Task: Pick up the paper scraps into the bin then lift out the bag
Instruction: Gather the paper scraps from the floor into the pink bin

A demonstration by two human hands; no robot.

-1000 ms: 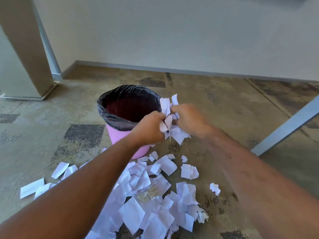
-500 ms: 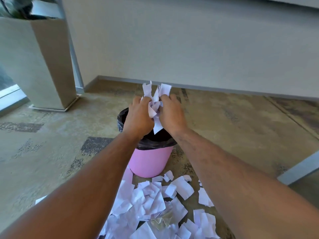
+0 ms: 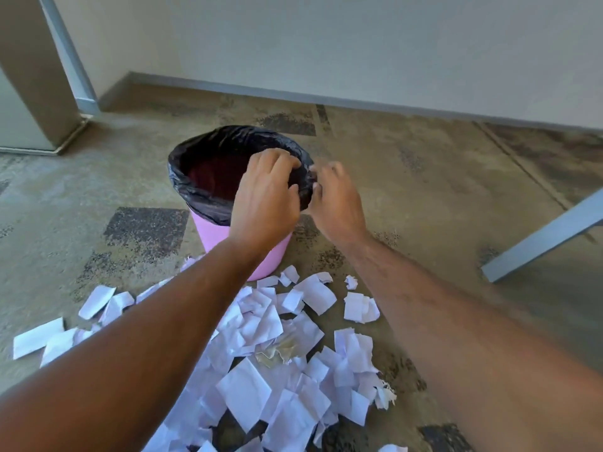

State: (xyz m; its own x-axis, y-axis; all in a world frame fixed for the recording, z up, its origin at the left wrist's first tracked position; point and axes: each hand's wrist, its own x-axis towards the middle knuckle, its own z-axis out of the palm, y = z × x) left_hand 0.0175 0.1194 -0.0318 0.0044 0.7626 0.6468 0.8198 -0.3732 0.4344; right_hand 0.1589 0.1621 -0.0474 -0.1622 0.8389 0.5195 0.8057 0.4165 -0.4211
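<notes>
Left hand (image 3: 266, 197) over the near rim of the pink bin (image 3: 212, 233), fingers loosely curled, holding nothing visible. Right hand (image 3: 336, 200) just beside the black bag (image 3: 195, 190), blurred, probably empty too. Most paper scraps (image 3: 277, 353) on the floor (image 3: 424, 190) before the bin. Best: scoop the pile inward with both hands, release low inside the bag.
</notes>
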